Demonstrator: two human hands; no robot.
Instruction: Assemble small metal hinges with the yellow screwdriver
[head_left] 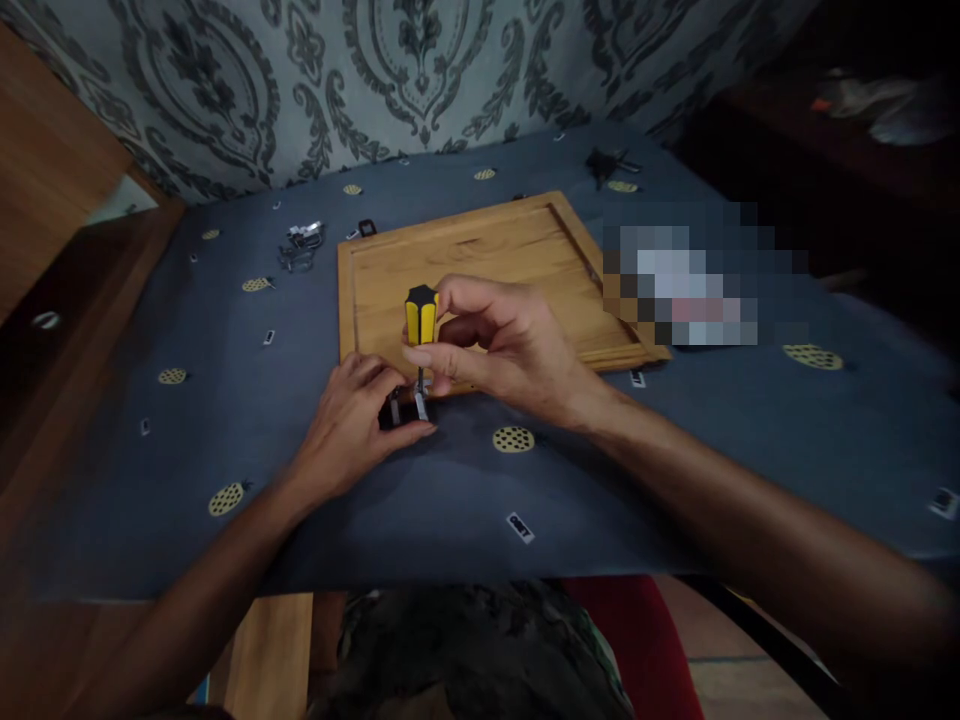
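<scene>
My right hand [499,345] pinches the yellow and black handle of a screwdriver [421,318], held upright with its shaft pointing down. The shaft meets a small shiny metal fitting [420,402] at the near left corner of a wooden panel [480,260]. My left hand [356,415] grips this fitting from the left, fingers at the panel's edge and thumb in front. The fitting's exact kind cannot be made out, and the screwdriver's tip is hard to see. The panel lies flat, with a raised frame around its rim.
Several metal fittings [301,245] lie on the blue pineapple-print tablecloth [277,430], left of the panel. A dark object [606,165] sits at the far right. A blurred-out patch [690,280] covers something beside the panel. A patterned curtain [420,80] hangs behind; wooden furniture [67,110] stands left.
</scene>
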